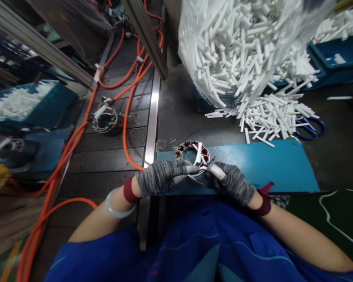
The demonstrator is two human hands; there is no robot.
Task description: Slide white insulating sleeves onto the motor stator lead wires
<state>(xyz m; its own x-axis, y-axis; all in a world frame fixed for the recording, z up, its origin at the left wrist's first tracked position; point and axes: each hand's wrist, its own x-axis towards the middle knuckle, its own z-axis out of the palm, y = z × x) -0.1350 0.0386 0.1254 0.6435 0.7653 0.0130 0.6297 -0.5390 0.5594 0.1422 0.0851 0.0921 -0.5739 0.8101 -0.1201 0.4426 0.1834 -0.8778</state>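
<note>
A ring-shaped motor stator (206, 152) with dark and orange windings lies on the blue mat in front of me. White sleeves (198, 153) lie across its opening. My left hand (164, 176), in a grey knit glove, reaches in from the left, with its fingertips closed at the stator's near rim. There they meet my right hand (233, 181), also gloved, its thumb and fingers pinched around a short white sleeve (203, 168) and thin lead wires. Loose wire ends stick out below the left fingers. The exact grip between the fingertips is partly hidden.
A clear plastic bag (191, 51) full of white sleeves stands behind, with a loose pile (270, 115) spilling from it. Blue-handled scissors (310, 128) lie beside the pile. Leftward, another stator (106, 121) sits on the slatted conveyor (135, 135) among orange hoses (126, 129).
</note>
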